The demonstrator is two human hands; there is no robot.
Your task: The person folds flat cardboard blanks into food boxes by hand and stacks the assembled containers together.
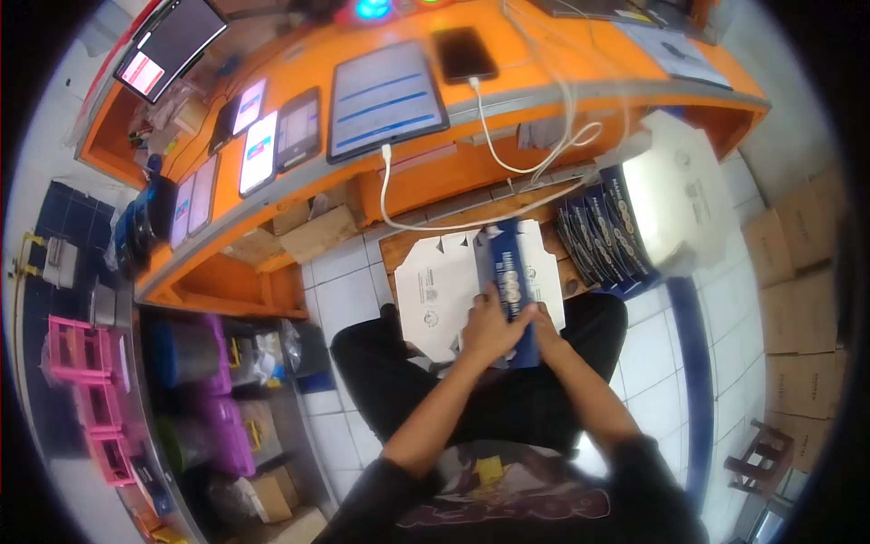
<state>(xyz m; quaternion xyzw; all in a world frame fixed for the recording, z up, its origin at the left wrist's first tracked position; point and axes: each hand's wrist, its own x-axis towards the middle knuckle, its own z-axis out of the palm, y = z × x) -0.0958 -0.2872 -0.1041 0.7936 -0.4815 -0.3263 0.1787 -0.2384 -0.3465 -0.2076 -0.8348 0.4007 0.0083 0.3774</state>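
Note:
A long dark blue printed carton piece [512, 267] stands between my hands, over a flat white cardboard sheet [435, 295] on a low wooden surface. My left hand [494, 331] lies on the blue piece's left side, its fingers bent against it. On the right edge, my right hand [546, 335] touches the same piece; its fingers are partly hidden. More white cardboard shows to the right of the blue piece. Several dark blue printed boxes [607, 236] lie in a row right of the sheet, beside a stack of white cardboard sheets [680, 195].
An orange counter [317, 54] above holds a tablet [385, 100], several phones and white cables hanging over its edge. A monitor [172, 45] is at upper left. Brown cartons [802, 317] are stacked right, near a small brown stool [761, 462]. Pink racks [95, 390] stand left.

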